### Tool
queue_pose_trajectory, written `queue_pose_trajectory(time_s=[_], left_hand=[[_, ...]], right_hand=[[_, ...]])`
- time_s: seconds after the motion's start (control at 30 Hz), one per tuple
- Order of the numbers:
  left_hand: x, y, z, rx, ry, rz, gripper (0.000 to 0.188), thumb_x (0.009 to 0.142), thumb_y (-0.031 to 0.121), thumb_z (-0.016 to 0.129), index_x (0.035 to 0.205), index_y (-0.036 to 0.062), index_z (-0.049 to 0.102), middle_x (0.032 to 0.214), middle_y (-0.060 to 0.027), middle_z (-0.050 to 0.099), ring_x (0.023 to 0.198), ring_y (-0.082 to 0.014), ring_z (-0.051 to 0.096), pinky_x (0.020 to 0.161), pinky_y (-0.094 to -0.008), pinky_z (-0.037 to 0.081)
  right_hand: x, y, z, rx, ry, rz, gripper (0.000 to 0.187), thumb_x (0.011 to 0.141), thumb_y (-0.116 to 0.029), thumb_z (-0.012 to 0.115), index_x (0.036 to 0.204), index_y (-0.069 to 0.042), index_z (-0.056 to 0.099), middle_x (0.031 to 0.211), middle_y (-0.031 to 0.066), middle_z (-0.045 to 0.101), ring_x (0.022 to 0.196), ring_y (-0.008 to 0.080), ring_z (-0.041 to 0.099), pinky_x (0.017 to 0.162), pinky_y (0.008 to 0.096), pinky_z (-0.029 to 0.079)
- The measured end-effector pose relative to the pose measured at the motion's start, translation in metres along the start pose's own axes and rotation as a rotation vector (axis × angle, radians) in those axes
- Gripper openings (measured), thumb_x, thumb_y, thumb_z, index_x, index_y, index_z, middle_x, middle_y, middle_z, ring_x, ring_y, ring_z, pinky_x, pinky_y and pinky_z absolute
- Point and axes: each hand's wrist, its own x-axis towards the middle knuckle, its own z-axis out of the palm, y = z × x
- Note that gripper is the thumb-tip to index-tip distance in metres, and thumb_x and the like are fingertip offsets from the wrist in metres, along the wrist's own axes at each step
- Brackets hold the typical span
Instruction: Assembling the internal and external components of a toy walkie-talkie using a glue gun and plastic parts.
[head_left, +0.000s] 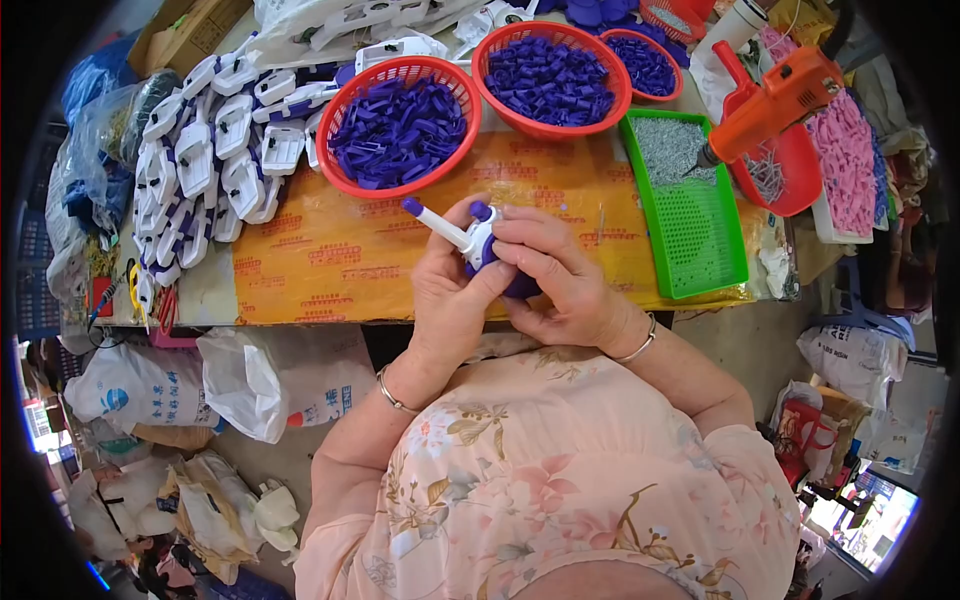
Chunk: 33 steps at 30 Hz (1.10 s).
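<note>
1. The white and purple plastic part [478,240] sits at the near edge of the table [330,260], held between both hands.
2. The left hand [447,290] is wrapped around its body, with the white stem poking out to the far left.
3. The right hand [555,275] pinches the purple end from the right, fingers curled on it.
4. It looks light, stiff and smooth, probably slippery; the thick body seems the safest place to hold it, since the thin stem could snap.
5. Farther off, a red basket [400,125] holds purple pieces.
</note>
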Motion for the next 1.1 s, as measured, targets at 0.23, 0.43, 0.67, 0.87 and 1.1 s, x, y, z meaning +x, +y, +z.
queue_pose_trajectory(time_s=[0.23, 0.43, 0.67, 0.87, 1.1], left_hand=[[0.011, 0.021, -0.004, -0.365, -0.029, -0.101, 0.058, 0.074, -0.005, 0.065, 0.128, 0.0024, 0.046, 0.127, -0.0166, 0.054, 0.112, -0.0275, 0.057, 0.096, -0.0418, 0.048], [0.005, 0.008, -0.019, -0.178, -0.045, -0.078, 0.063, 0.068, -0.005, 0.073, 0.125, -0.0018, 0.049, 0.12, -0.0158, 0.059, 0.107, -0.0233, 0.06, 0.095, -0.0368, 0.048], [-0.002, 0.015, -0.026, 0.027, -0.082, 0.044, 0.06, 0.06, -0.001, 0.081, 0.115, -0.0031, 0.056, 0.116, -0.0193, 0.062, 0.106, -0.026, 0.061, 0.094, -0.0375, 0.049], [-0.003, 0.021, -0.023, 0.0, -0.087, 0.071, 0.063, 0.059, -0.003, 0.081, 0.116, -0.0029, 0.055, 0.115, -0.0213, 0.062, 0.106, -0.0278, 0.061, 0.094, -0.0388, 0.049], [-0.006, 0.025, -0.021, 0.057, -0.086, 0.063, 0.063, 0.057, -0.003, 0.081, 0.114, -0.0012, 0.055, 0.115, -0.0208, 0.062, 0.104, -0.0272, 0.062, 0.094, -0.039, 0.049]], right_hand=[[-0.004, -0.007, -0.006, 0.525, 0.241, 0.548, 0.048, 0.076, -0.016, 0.076, 0.115, 0.003, 0.056, 0.106, 0.0133, 0.059, 0.098, 0.024, 0.058, 0.087, 0.0314, 0.045], [0.003, -0.02, -0.015, 0.389, 0.188, 0.515, 0.036, 0.075, -0.003, 0.072, 0.109, -0.001, 0.06, 0.102, 0.0126, 0.06, 0.093, 0.0229, 0.059, 0.08, 0.0303, 0.048], [-0.003, -0.024, -0.016, 0.32, 0.185, 0.42, 0.037, 0.072, 0.0, 0.071, 0.107, -0.002, 0.06, 0.098, 0.0111, 0.061, 0.092, 0.0256, 0.061, 0.079, 0.0318, 0.049], [0.003, -0.023, -0.021, 0.281, 0.137, 0.319, 0.043, 0.075, -0.009, 0.076, 0.113, -0.003, 0.058, 0.108, 0.0116, 0.058, 0.094, 0.0232, 0.059, 0.079, 0.0304, 0.047], [0.0, -0.025, -0.025, 0.308, 0.107, 0.337, 0.038, 0.074, -0.011, 0.078, 0.108, -0.001, 0.061, 0.089, 0.0067, 0.052, 0.074, 0.0145, 0.05, 0.061, 0.0245, 0.042]])
